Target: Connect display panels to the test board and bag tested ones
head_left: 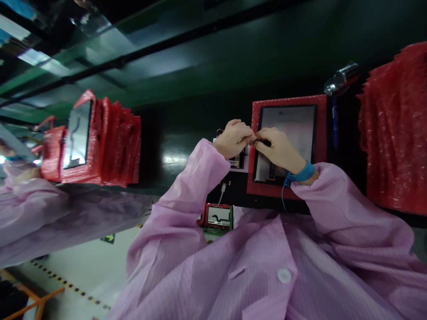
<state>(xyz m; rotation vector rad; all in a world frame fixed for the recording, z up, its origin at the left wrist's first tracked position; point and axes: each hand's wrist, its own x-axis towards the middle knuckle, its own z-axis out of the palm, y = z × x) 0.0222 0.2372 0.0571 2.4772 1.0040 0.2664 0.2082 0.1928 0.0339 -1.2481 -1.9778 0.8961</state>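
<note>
My left hand (234,138) and my right hand (279,149) meet fingertip to fingertip above the bench, both closed in a pinch. Something small and dark shows by the right fingers, too small to name. Under the right hand lies a flat display panel (290,129) with a black border, resting on a red bubble-wrap bag (322,133). Partly covered by the left hand is a small board with a label (236,162). A blue wrist strap (302,174) with a thin cord circles my right wrist.
Red bubble-wrap bags (396,133) stand stacked at the right; more bags (115,142), with a display panel (78,133) against them, stand at the left. A white cable plug (223,189) lies near the bench edge. Another person's sleeve (30,200) is at far left.
</note>
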